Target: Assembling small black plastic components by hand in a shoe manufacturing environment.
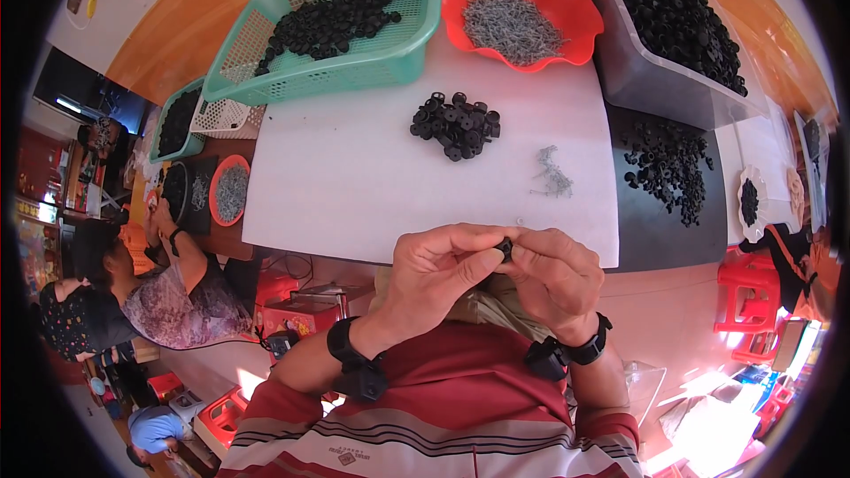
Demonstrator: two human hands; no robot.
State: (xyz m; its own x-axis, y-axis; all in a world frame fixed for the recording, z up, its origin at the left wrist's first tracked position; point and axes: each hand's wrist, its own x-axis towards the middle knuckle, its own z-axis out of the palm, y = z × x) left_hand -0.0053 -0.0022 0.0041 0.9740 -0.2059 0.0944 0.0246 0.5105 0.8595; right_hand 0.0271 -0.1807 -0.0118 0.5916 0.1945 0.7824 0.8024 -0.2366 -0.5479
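At the near edge of the white mat (345, 186), my left hand (443, 267) and my right hand (556, 273) meet with closed fingertips. Between them is a small round black plastic part (505, 250), gripped from both sides. My fingers cover much of it, so I cannot tell whether a pin is in it. Beyond my hands lies a heap of round black plastic parts (455, 127). To its right, nearer me, is a small pile of thin silvery metal pins (552, 175).
At the back stand a green basket (354, 73) of black parts, a red bowl (580, 40) of pins and a grey bin (651, 88) full of black parts. More black parts (668, 168) lie on a dark mat at right. A person (181, 292) works at left.
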